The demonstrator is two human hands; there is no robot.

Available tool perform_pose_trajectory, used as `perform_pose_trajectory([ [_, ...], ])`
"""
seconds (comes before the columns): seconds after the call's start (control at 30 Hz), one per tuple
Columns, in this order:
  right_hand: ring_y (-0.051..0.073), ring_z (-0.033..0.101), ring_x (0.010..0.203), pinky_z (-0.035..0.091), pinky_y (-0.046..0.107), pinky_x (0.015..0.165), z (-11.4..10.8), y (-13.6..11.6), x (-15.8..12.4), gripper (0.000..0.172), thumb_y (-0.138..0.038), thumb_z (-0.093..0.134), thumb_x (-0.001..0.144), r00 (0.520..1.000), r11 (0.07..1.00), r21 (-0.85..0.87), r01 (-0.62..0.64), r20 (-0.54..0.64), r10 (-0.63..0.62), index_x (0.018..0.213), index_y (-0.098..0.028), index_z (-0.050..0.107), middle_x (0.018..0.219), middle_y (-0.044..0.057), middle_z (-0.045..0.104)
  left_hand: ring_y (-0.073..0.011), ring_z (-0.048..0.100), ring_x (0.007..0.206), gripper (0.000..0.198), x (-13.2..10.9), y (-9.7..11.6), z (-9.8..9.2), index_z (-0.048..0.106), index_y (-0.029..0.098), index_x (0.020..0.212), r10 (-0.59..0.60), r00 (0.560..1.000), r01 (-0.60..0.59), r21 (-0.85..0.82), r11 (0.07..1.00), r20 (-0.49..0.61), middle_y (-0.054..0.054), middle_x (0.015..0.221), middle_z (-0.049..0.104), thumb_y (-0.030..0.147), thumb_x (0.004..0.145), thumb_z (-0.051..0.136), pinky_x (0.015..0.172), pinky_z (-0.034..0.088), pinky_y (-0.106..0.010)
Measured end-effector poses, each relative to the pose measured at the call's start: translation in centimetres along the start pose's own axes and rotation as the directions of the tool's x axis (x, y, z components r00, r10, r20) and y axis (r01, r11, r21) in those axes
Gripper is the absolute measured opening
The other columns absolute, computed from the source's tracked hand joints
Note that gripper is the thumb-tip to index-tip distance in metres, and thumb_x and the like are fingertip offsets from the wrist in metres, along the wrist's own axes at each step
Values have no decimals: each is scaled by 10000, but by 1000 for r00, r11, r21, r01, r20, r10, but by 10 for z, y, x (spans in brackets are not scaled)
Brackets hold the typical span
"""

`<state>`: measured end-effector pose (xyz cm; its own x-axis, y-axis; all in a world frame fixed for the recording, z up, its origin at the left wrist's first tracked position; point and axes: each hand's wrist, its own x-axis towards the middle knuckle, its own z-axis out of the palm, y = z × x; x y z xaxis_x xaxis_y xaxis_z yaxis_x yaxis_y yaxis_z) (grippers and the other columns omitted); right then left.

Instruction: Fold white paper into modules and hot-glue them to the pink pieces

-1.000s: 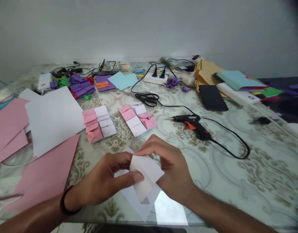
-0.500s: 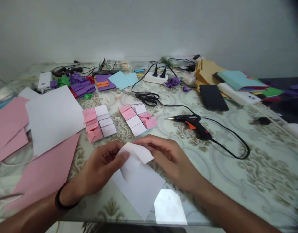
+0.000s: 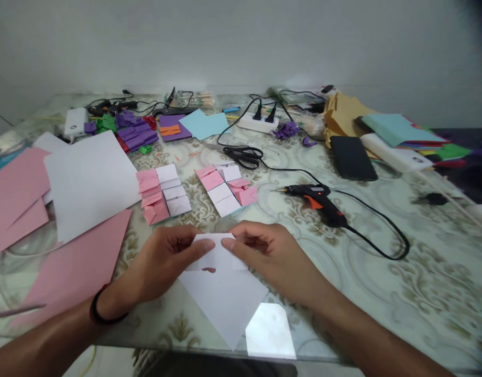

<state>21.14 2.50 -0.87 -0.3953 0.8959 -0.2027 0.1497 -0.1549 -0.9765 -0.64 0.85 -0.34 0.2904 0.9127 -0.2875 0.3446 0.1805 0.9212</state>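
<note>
My left hand (image 3: 162, 262) pinches the left side of a small white paper (image 3: 215, 256) between thumb and fingers. At its right side my right hand (image 3: 276, 259) grips it the same way, the two thumbs lying close together on its upper part. A larger white sheet (image 3: 229, 303) spreads below, one corner pointing toward the table's front edge. Whether the two are one piece I cannot tell. Just beyond my hands lie a panel of pink and white folded squares (image 3: 162, 193) and a second such panel (image 3: 226, 188).
A black glue gun (image 3: 317, 201) with a lit red light lies right, its cord looping. Scissors (image 3: 243, 154), a phone (image 3: 353, 158) and a power strip (image 3: 259, 123) sit farther back. Left are a white sheet (image 3: 91, 183), a pink sheet (image 3: 81, 267) and purple folded pieces (image 3: 137, 137).
My thumbs have come closer together on the small paper, whose raised, curled right part now lies flatter. The view has shifted slightly.
</note>
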Motion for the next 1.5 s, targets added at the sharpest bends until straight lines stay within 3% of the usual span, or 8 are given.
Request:
perform_pose_trajectory([
  [0.23, 101, 495, 573, 359, 221, 501, -1, 2, 1, 331, -467, 738, 887, 1000, 1000, -17, -4, 16, 4, 755, -168, 688, 656, -20, 593, -98, 424, 618, 476, 0, -1, -7, 592, 149, 678, 85, 996, -84, 108, 991, -4, 29, 642, 486, 486, 1013, 556, 539, 316, -223],
  [0.5, 107, 449, 561, 325, 235, 493, -3, 6, 3, 353, -482, 728, 887, 1000, 999, -35, -12, 13, 13, 728, -176, 652, 631, -24, 557, -139, 655, 616, 395, 3, 1, -7, 686, 156, 841, 8, 999, -8, 14, 1000, 40, -19, 737, 689, 500, 1004, 582, 499, 402, -210],
  [0.7, 126, 505, 614, 381, 254, 545, -5, 5, 5, 354, -448, 645, 951, 998, 995, -82, 59, 31, -57, 738, -170, 688, 662, 1, 606, -118, 589, 590, 441, 4, 2, -11, 625, 160, 742, 77, 995, -82, 82, 993, 66, -3, 677, 659, 464, 1042, 514, 510, 394, -213],
  [0.87, 115, 549, 625, 413, 232, 549, 0, 7, 5, 268, -417, 681, 940, 998, 997, -31, 65, -14, -65, 845, -171, 732, 715, 2, 665, -102, 484, 602, 422, 4, 2, -11, 637, 157, 745, 163, 987, -158, 234, 959, -2, 20, 673, 586, 410, 1052, 494, 515, 342, -216],
  [1.1, 101, 566, 572, 435, 220, 516, 2, 8, 5, 218, -386, 719, 912, 990, 991, 33, 126, -70, -124, 848, -179, 743, 696, -7, 690, -125, 557, 645, 367, 3, 2, -9, 697, 165, 804, 195, 979, -170, 282, 944, -63, 3, 731, 688, 396, 1033, 528, 551, 393, -217],
  [1.2, 120, 628, 633, 482, 230, 561, 2, 9, 6, 188, -378, 764, 881, 989, 992, 17, 122, -86, -120, 892, -191, 747, 761, 4, 736, -138, 576, 670, 392, 3, 1, -8, 704, 163, 825, 196, 980, -179, 308, 934, -25, -12, 753, 706, 425, 1043, 511, 577, 414, -227],
  [1.33, 150, 685, 770, 535, 254, 658, 7, 8, 5, 93, -294, 740, 898, 975, 974, -83, 211, -47, -216, 873, -206, 757, 848, 22, 765, -114, 507, 610, 389, 2, -1, -5, 695, 162, 826, 249, 966, -257, 354, 899, 68, 10, 680, 626, 399, 1055, 487, 544, 371, -219],
  [1.5, 138, 668, 738, 528, 246, 645, 6, 3, 3, 105, -241, 709, 904, 974, 966, -133, 222, -3, -225, 815, -196, 740, 808, 10, 748, -79, 449, 545, 364, -3, 1, -4, 658, 160, 761, 349, 934, -352, 388, 852, 80, 42, 609, 543, 322, 1051, 509, 525, 332, -213],
])
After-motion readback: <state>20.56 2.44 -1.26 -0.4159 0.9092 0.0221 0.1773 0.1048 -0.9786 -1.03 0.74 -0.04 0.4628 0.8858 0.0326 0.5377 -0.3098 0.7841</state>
